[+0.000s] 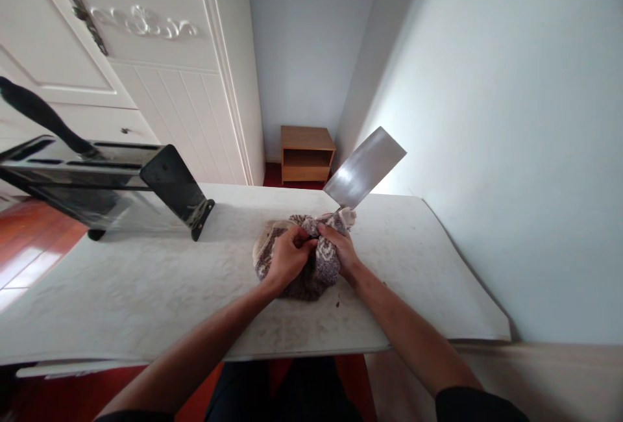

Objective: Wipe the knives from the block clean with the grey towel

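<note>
A bunched, brown-and-white patterned towel (pixel 327 260) lies at the middle of the table near my body. My left hand (pixel 291 256) pinches its folds, fingers closed. My right hand (pixel 343 250) grips the towel from the other side, its thumb close to my left fingertips. Out of the towel's far right side sticks a cleaver (pixel 365 167), its broad shiny blade tilted up and to the right. The cleaver's handle is hidden in the cloth, under or beside my right hand.
On the left of the white-covered table (pixel 224 318) stands a black knife block (pixel 165 182) with clear sides, one black-handled tool (pixel 46 117) in it. White cabinets (pixel 165 91) rise at the left, a pale wall (pixel 511 149) at the right. A small wooden nightstand (pixel 306 156) stands beyond the table.
</note>
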Demonstrator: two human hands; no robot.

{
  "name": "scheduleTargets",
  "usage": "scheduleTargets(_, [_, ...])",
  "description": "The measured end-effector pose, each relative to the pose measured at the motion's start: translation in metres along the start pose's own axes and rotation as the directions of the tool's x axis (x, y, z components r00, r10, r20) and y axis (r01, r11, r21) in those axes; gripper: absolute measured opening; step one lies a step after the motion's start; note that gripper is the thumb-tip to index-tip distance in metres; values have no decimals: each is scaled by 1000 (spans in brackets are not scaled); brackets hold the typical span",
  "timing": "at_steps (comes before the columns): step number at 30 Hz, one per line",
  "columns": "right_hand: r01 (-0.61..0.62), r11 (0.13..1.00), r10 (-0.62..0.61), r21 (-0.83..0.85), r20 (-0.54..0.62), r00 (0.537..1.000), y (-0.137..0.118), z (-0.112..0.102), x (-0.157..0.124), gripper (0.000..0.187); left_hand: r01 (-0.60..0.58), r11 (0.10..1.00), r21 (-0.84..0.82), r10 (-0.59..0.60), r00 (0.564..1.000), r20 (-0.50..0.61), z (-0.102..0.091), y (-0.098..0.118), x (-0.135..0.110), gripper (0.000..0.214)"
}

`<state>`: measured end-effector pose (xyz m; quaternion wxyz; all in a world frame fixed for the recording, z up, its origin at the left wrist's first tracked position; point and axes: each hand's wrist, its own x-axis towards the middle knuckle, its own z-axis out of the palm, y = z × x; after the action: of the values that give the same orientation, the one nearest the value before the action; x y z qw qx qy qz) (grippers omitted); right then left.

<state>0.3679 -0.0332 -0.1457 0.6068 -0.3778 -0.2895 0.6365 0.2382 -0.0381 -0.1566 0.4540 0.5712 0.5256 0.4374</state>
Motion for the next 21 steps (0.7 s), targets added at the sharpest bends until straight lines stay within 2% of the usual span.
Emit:
scheduleTargets(4, [66,998,-66,4,-20,998,-5,2,2,34,-26,999,-33,26,1000,12,2,3,-3,20])
scheduleTargets(9, [76,997,-76,-6,-53,996,-5,1,2,36,-7,992,-129,11,999,31,4,7,-6,20])
scheduleTargets(13, [117,993,-119,-32,-59,991,-4,2,2,34,68,972,-224,-71,997,-4,8,7,-5,22])
scheduleTargets(17, [147,988,-150,-52,-55,987,-3,2,1,31,176,895,-409,-193,981,1,10,5,-3,38])
scheduleTargets(21, [153,985,-154,-77,-4,988,-2,2,0,32,204,862,-464,-209,977,42,6,5,-2,45])
